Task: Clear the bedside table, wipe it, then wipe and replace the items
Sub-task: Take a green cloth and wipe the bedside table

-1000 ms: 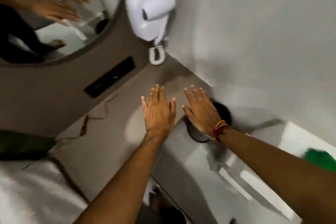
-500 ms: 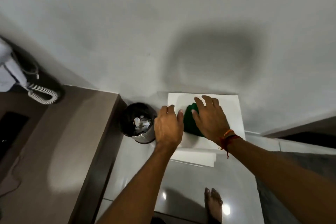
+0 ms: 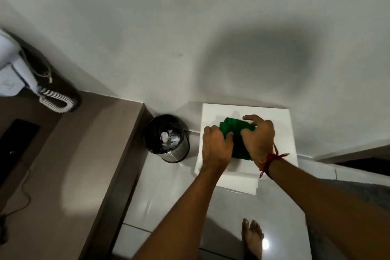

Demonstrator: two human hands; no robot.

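On the white counter (image 3: 282,133) against the wall, right of the metal bin (image 3: 167,139): green cloth (image 3: 237,127) bunched between both hands. Left hand (image 3: 215,148) clamped on cloth's left end, fingers (image 3: 211,131) curled into the fabric. Cloth's long axis roughly near-to-far, angled slightly left at the far end, dark lower part sunk between the wrists. Right hand (image 3: 258,137) arched over the right side, fingertips pressed onto the top fold, thumb tucked into the middle. Both equally near, cloth directly under and between the fingers. Likely gathered for a wipe; counter top otherwise bare.
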